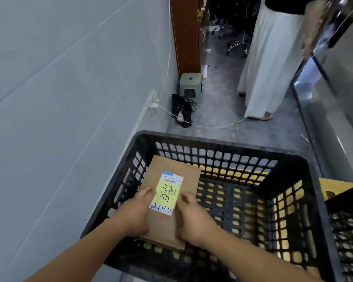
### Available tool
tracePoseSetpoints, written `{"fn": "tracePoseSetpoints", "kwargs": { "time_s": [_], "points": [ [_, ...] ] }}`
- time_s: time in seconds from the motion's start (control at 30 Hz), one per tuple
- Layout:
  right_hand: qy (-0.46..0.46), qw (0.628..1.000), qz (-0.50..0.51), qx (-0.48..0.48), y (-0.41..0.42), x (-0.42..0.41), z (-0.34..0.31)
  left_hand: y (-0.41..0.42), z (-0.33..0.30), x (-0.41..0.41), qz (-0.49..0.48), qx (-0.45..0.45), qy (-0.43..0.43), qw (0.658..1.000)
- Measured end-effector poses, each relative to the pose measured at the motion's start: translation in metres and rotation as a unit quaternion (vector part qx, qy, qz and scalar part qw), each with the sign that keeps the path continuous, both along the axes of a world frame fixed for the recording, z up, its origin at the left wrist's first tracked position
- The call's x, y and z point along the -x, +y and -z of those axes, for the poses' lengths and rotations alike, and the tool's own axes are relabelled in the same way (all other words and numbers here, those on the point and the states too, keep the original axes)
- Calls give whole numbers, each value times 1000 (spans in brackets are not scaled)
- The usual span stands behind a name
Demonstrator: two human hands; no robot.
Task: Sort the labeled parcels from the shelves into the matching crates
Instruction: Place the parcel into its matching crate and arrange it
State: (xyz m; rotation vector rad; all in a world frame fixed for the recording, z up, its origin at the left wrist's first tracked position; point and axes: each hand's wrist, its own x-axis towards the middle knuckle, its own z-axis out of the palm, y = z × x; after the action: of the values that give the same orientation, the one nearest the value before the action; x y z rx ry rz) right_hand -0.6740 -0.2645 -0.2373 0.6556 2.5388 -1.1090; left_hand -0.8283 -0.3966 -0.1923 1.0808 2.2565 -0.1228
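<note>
Two hands on one parcel [167, 200]: your left hand [138, 214] grips its left edge, fingers curled over the top face, and your right hand [192, 222] grips the right edge the same way. The parcel sits low inside the black crate [218, 139], hard against the crate's left wall, yellow note [167, 195] and shipping label [170, 180] facing up.

Risks from here:
- Wrong crate. Can't see any tag on this crate, so check the note against it before you let go.
- Far end looks raised against the back-left corner; can't tell if the parcel is flat on the crate floor. Release early and it probably drops or tips onto its edge.
- The note overhangs the label and your right thumb is touching its edge. Drag out carelessly and you could peel it.
- Knuckles against the lattice wall on the left as you withdraw.

Room: the crate's right side is open, so slide the parcel right if you want it flat. Lift straight up to exit. Wall [59, 98] is tight on the left, second crate [348, 231] just beside on the right. White cable [212, 126] runs across the floor beyond the far rim, and a bystander [273, 58] stands further back; watch both when you turn away.
</note>
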Motion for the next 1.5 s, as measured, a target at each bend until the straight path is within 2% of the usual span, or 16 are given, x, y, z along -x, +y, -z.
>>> {"fn": "tracePoseSetpoints", "kwargs": {
  "time_s": [0.13, 0.27, 0.4, 0.5, 0.67, 0.9, 1.27, 1.5],
  "points": [
    [-15, 1000, -12, -11, -1, 1, 1, 1, 6, 1, 33, 59, 57, 996],
    [-44, 998, -35, -29, -6, 5, 0, 3, 4, -5, 112, 131, 151, 973],
    [-80, 995, -63, -22, -2, 11, -9, 4, 5, -2, 99, 127, 134, 978],
    [-86, 993, -69, -42, 1, 7, -36, 3, 2, 1, 108, 88, 121, 983],
    [-66, 986, 35, -146, -9, -29, -89, 9, -30, 2, 179, -6, 101, 979],
    [-43, 955, 170, -238, -32, -114, -153, 39, -98, -54, 326, -140, 139, 924],
    [-49, 899, 332, -281, -61, -277, -214, 78, -154, -225, 458, -232, 111, 851],
    [-55, 858, 430, -277, -73, -419, -227, 104, -165, -365, 507, -248, 80, 822]
  ]
}}
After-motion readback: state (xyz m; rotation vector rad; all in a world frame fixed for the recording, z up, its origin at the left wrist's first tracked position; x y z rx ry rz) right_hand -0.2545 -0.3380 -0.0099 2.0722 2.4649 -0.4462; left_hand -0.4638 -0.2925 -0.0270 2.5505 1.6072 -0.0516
